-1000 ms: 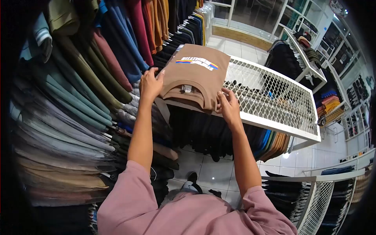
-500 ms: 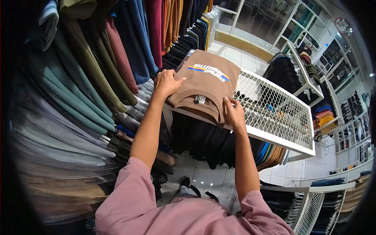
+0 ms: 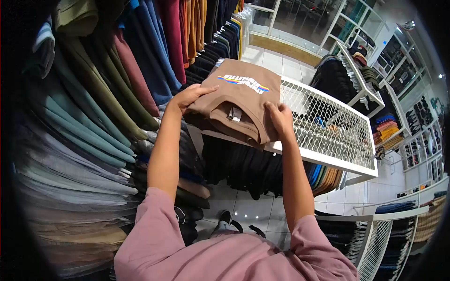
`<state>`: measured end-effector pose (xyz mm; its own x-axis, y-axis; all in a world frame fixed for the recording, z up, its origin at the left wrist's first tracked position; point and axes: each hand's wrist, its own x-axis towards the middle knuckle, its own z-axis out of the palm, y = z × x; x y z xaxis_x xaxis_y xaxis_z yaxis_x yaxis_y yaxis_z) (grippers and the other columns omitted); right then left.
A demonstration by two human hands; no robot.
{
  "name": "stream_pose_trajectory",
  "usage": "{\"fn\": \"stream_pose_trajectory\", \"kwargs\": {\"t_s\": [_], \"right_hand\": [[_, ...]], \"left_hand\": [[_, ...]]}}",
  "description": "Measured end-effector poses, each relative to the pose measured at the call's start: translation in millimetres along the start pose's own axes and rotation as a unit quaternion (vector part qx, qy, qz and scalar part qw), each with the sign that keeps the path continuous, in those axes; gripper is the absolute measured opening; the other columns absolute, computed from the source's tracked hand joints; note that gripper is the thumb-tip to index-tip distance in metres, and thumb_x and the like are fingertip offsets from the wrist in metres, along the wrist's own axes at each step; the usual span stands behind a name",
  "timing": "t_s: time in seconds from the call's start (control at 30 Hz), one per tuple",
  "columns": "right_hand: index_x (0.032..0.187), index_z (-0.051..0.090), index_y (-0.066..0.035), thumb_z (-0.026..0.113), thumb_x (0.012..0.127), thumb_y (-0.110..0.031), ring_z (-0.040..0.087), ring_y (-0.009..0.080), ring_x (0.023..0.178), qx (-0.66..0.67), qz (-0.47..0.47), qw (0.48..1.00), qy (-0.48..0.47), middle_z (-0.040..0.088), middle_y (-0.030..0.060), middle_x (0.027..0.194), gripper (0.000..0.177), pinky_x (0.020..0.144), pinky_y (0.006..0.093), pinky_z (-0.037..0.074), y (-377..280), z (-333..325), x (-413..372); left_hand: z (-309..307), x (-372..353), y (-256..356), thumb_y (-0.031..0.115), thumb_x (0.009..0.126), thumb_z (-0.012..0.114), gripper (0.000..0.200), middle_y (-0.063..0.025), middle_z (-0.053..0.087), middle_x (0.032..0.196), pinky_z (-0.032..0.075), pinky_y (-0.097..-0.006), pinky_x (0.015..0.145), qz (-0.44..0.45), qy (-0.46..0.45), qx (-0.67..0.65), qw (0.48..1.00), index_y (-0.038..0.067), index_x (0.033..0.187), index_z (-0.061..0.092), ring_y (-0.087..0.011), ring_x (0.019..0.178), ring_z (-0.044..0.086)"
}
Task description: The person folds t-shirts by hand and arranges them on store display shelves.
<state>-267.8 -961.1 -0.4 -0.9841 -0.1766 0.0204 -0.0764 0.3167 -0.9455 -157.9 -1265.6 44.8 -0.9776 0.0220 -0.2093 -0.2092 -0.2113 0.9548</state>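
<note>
Brown and folded, the shirt [image 3: 251, 100] is over one end of the white mesh rack [image 3: 328, 160], gripped by the left hand [image 3: 187, 97] at nine o'clock and right hand [image 3: 280, 119] at four. Hanging garments [image 3: 157, 56] (many-coloured, close-packed) crowd from eight to eleven; dark clothes [image 3: 248, 168] hang at six.

A brown T-shirt [image 3: 246, 97] lies folded, print up, atop the mesh rack [image 3: 330, 161]. Its collar faces the near edge.

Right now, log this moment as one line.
Left hand: at brown shirt, left edge; right hand: at right edge; print: facing up; white rack: beneath
</note>
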Motion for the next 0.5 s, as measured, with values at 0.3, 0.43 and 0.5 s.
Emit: {"fn": "stream_pose_trajectory", "kwargs": {"t_s": [0.3,0.43,0.5], "right_hand": [[0.128,0.061,0.002,0.056,0.099,-0.041,0.072,0.0174,0.084,0.286,0.129,0.934,-0.169,0.072,0.0129,0.109,0.053,0.067,0.0307,0.059,-4.1,-4.4,-2.9],[0.126,0.063,-0.004,0.050,0.098,-0.056,0.071,0.0151,0.075,0.279,0.166,0.937,-0.132,0.074,0.0079,0.098,0.061,0.061,0.0300,0.056,-35.4,-17.7,-41.9],[0.121,0.065,-0.007,0.051,0.096,-0.061,0.069,0.0146,0.070,0.282,0.165,0.935,-0.136,0.072,0.0059,0.092,0.061,0.062,0.0326,0.055,-26.3,-23.3,-52.0]], "left_hand": [[59.3,43.9,49.3,0.017,0.104,0.049,0.029,-0.0120,0.073,0.110,0.057,-0.0383,0.090,0.106,-0.216,-0.233,0.942,0.001,0.120,0.066,-0.0208,0.096,0.071],[58.5,53.2,51.3,0.015,0.104,0.044,0.034,-0.0172,0.071,0.116,0.055,-0.0442,0.097,0.128,-0.323,-0.324,0.880,-0.004,0.125,0.063,-0.0276,0.104,0.070],[56.2,55.9,46.4,0.014,0.104,0.042,0.036,-0.0191,0.070,0.119,0.055,-0.0452,0.099,0.130,-0.340,-0.356,0.861,-0.007,0.126,0.062,-0.0297,0.107,0.069]]}}
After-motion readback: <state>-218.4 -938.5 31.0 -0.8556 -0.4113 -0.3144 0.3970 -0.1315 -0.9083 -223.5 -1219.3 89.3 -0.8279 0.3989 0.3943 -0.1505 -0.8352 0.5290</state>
